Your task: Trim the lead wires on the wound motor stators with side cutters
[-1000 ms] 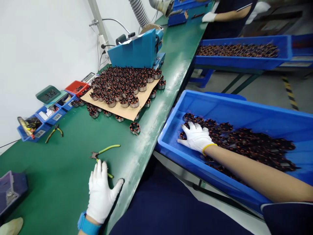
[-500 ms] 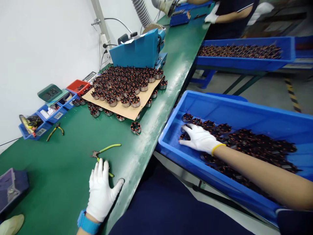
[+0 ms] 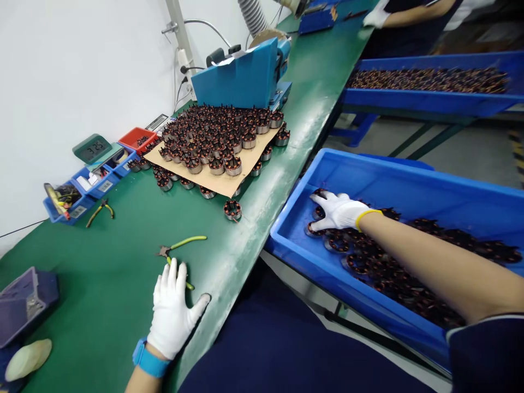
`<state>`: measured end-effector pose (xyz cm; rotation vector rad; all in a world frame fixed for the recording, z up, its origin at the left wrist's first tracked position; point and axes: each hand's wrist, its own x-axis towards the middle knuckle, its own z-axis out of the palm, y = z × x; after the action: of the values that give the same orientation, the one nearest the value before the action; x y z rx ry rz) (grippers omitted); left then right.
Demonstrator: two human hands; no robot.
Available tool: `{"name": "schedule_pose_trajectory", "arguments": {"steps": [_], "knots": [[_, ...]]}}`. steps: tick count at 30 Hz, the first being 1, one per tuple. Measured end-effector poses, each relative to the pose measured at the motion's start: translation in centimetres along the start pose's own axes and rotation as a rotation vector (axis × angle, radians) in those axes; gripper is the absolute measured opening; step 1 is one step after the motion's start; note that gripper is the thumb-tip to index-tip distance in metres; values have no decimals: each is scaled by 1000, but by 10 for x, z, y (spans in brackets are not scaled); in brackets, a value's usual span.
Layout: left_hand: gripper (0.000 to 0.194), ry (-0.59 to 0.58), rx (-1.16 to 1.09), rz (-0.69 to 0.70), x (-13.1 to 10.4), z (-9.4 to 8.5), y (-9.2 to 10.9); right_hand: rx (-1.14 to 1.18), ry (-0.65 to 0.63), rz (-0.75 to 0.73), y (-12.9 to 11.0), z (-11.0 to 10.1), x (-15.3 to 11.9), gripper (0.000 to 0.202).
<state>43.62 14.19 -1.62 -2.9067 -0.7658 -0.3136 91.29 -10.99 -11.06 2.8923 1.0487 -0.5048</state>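
Note:
My left hand (image 3: 172, 311), in a white glove, lies flat on the green bench with fingers spread. Its fingertips rest by the green-handled side cutters (image 3: 165, 251), covering part of one handle. Over in the blue bin (image 3: 282, 215), my gloved right hand (image 3: 339, 212) reaches down to copper-wound motor stators. Thumb and fingers are apart around a stator (image 3: 317, 213) near the bin's left end; a firm grip does not show. More stators (image 3: 393, 273) fill the bin under and beyond my forearm. A single stator (image 3: 232, 210) sits on the bench ahead of the cutters.
Rows of stators (image 3: 221, 136) stand on a cardboard sheet (image 3: 221, 184), with others beneath it. Behind is a blue machine (image 3: 235, 79). Small trays (image 3: 98, 183), a clock (image 3: 92, 148) and pliers (image 3: 100, 212) lie left. A co-worker's gloved hand (image 3: 376, 15) is at the far bench.
My right hand has shifted slightly among the stators toward the bin's far left corner, fingers still spread. My left hand stays on the bench. The whole view has swung a little.

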Motion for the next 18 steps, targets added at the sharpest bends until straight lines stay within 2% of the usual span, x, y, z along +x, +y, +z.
{"name": "schedule_pose_trajectory", "arguments": {"steps": [6,12,18], "knots": [[77,-25,-30,-17,-1,-2,0,-42,-33,-122,13,-9,-1,98],[77,-54,-46,-31,0,-4,0,-65,-59,-96,18,-7,-1,97],[77,-56,-65,-29,1,-6,1,-114,-82,-95,-2,-1,-3,90]]}}
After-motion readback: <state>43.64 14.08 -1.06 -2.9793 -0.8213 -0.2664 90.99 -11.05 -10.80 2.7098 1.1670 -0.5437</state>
